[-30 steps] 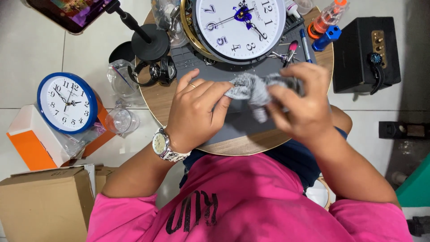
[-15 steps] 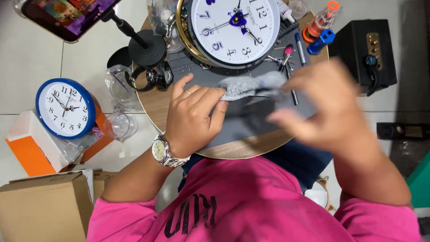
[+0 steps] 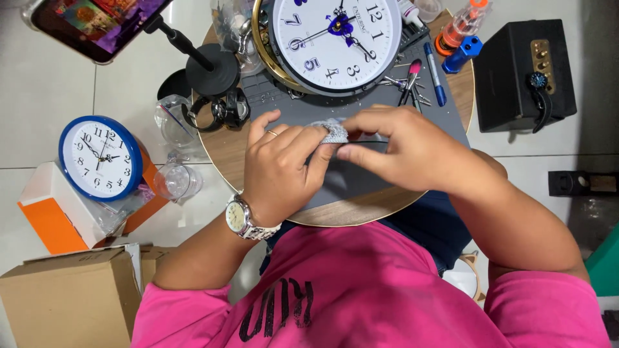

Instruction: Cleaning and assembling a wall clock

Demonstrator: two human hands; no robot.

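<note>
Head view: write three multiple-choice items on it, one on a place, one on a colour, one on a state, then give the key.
1. Where does the small blue-rimmed clock lie?
A. on the round table
B. off the table, on an orange and white box
C. on the black box

2. What colour is the cloth?
A. grey
B. red
C. yellow

3. How is the cloth held?
A. lying untouched
B. pinched between both hands
C. draped over the large clock

Key: 1 B, it rests on the box beside the table. 2 A, plainly grey. 3 B, the left hand and right hand both grip it.
</note>
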